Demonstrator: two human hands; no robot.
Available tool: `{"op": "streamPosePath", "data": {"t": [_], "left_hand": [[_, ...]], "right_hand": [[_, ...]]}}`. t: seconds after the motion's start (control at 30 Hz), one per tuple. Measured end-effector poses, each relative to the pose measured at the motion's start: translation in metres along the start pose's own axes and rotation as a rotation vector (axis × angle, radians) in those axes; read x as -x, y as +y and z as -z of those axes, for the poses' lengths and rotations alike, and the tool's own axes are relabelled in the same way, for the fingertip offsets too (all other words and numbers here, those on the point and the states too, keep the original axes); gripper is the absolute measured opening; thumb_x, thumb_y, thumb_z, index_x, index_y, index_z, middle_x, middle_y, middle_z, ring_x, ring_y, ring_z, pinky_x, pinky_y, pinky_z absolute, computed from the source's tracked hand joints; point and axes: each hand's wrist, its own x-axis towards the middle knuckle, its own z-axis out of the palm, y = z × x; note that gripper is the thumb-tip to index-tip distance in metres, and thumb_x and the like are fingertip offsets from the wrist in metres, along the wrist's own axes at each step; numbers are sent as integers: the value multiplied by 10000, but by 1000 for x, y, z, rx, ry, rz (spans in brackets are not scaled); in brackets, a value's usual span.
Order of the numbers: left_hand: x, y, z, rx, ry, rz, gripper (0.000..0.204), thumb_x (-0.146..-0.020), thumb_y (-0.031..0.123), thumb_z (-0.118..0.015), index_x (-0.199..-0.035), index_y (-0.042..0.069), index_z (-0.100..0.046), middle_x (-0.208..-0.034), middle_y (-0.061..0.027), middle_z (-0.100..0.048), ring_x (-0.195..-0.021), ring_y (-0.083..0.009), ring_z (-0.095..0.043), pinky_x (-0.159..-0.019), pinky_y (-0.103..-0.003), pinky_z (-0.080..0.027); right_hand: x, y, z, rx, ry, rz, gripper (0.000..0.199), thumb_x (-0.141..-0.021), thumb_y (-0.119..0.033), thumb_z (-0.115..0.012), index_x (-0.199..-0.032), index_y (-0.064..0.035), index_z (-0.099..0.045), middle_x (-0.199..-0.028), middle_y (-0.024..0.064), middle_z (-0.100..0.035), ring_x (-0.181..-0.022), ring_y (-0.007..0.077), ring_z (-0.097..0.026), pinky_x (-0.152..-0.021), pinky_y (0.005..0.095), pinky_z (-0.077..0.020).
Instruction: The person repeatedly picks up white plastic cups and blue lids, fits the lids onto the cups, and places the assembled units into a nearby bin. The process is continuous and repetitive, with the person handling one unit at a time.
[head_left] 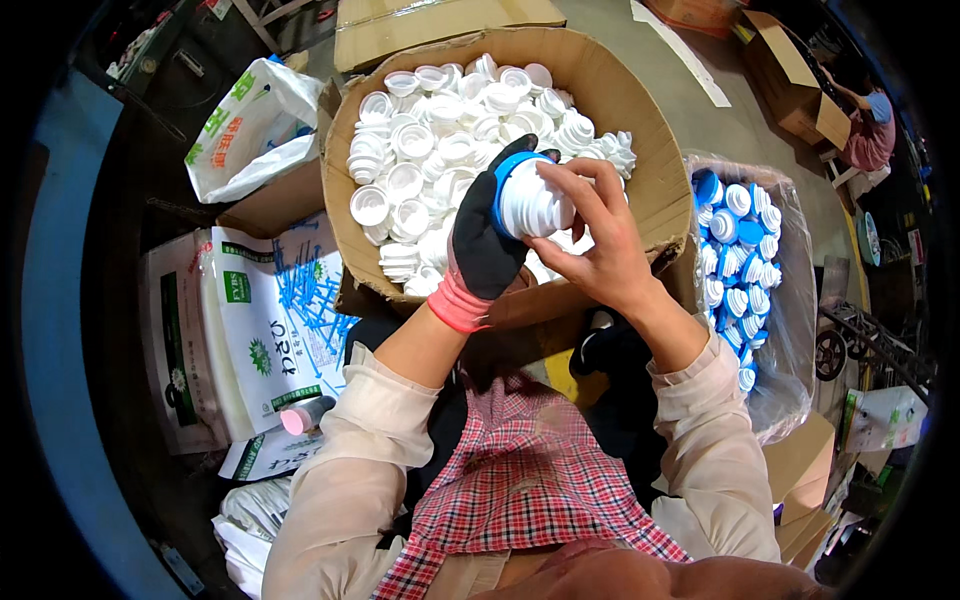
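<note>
One gloved left hand, black with a pink cuff, curled around the blue rim of a ribbed white piece; the bare right hand pinched its ribbed side between thumb and fingers. The piece was held tilted above the near right portion of a large cardboard box, inward of its near edge. Loose white pieces were heaped inside, reaching toward the far edge. Beyond the box's right edge stood a second container with a clear plastic liner, holding blue-and-white pieces. Near the box's left edge, thin blue sticks lay scattered on a printed white sheet.
</note>
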Motion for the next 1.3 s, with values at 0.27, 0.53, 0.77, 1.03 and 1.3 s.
{"op": "streamPosePath", "data": {"t": [0.27,0.53,0.77,1.03,1.3], "left_hand": [[3,-1,4,-58,122,6,520,-863,57,-629,-1345,-20,-449,-1300,-125,-544,-1147,-220,-562,-960,-350,-475],[0,15,3,-15,62,108,578,-848,130,-658,-1367,-7,-445,-1305,-110,-542,-1155,-178,-533,-977,-308,-435],[6,-10,-2,-520,113,55,518,-797,91,-677,-1281,3,-514,-1345,-130,-497,-1209,-218,-500,-1008,-317,-403],[10,-7,-10,-972,215,45,366,-784,98,-673,-1099,-41,-549,-912,-229,-641,-848,-372,-637,-747,-410,-494],[11,4,-14,-1170,236,146,463,-777,130,-698,-1166,-71,-549,-962,-233,-658,-896,-374,-639,-801,-403,-490]], "right_hand": [[-1,-6,-5,39,5,47,654,-665,-37,-765,-1273,-104,-532,-1122,130,-466,-879,292,-619,-741,373,-530],[-5,-3,1,24,-52,54,634,-702,-134,-786,-1279,-87,-528,-1129,125,-476,-984,300,-563,-832,364,-481],[-9,24,-24,-370,275,-444,469,-1002,-425,-443,-872,10,-558,-705,37,-499,-684,134,-435,-633,309,-392],[-17,42,-30,-234,429,-401,539,-1007,-427,-417,-747,39,-494,-616,99,-422,-620,170,-364,-574,362,-348],[-21,54,-33,-222,318,-506,549,-999,-427,-435,-728,43,-521,-603,78,-460,-612,151,-381,-566,352,-352]]}}
